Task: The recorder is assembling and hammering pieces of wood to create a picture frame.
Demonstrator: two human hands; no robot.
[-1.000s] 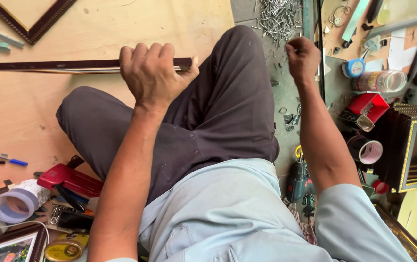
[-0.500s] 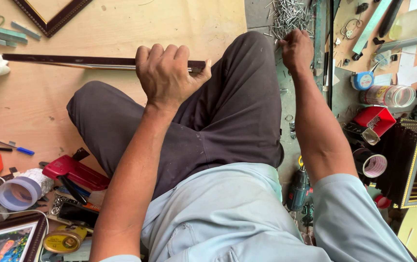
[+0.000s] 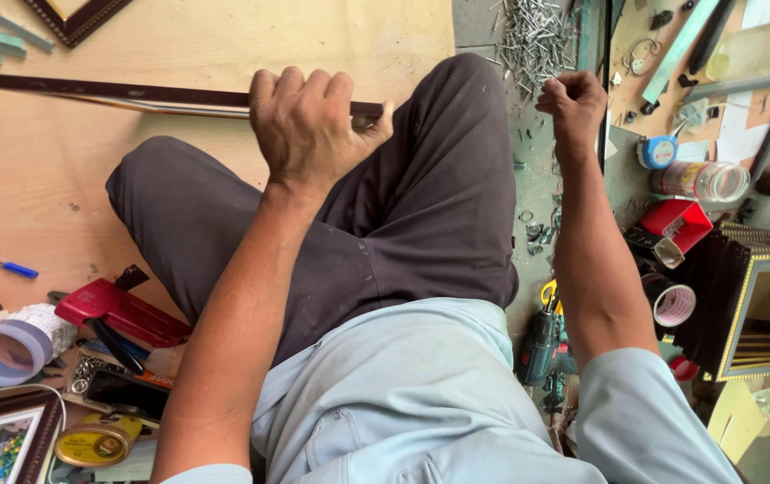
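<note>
free: bare plywood floor [image 3: 223,45] | blocked: nail pile [image 3: 535,36], tape rolls [image 3: 671,303]

Bright, even light; soft shadows, sharp focus.

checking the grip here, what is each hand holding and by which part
The left hand grips a long dark frame strip at its right end, over the knee. The right hand is pinched shut at the nail pile; what it holds cannot be told.

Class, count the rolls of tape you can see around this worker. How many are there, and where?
3: a large pale roll at lower left, a blue roll at upper right, and a dark roll at right beside the red box. Clutter may hide more.
</note>
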